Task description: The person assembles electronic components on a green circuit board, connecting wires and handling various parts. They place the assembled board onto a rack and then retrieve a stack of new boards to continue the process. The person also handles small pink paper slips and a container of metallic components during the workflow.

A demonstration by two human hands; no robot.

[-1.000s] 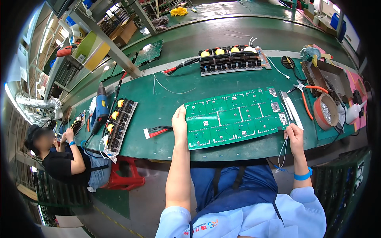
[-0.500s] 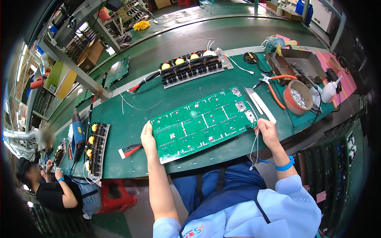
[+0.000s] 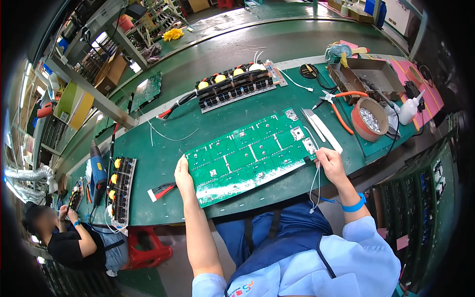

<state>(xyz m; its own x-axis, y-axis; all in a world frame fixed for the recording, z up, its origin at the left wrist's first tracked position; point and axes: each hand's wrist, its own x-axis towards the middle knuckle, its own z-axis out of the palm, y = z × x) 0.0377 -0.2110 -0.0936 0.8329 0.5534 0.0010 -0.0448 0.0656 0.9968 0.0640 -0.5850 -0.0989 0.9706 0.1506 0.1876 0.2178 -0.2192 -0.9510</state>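
Note:
A large green circuit board (image 3: 247,166) is held up in front of me over the bench, its soldered face toward me. My left hand (image 3: 184,178) is closed on its left edge, the thumb lying along the side. At the lower right corner my right hand (image 3: 330,163) pinches the board near its silvery metal pads. From beside that hand a thin white cable (image 3: 313,190) hangs past the bench edge. A red and black wire bundle with a white connector (image 3: 153,195) sticks out left of the board. The board's underside is hidden.
Behind the board stands an assembled board (image 3: 236,89) with yellow parts; another (image 3: 122,190) lies left beside a blue power tool (image 3: 98,168). To the right are white strips (image 3: 322,129), orange-handled pliers (image 3: 341,113), a bowl of metal bits (image 3: 368,120) and a tray (image 3: 363,81). A co-worker (image 3: 74,237) sits at left.
The board has tilted slightly in my hands, and a bright reflection now runs along its lower edge. Both hands keep their hold. The whole view has shifted a little.

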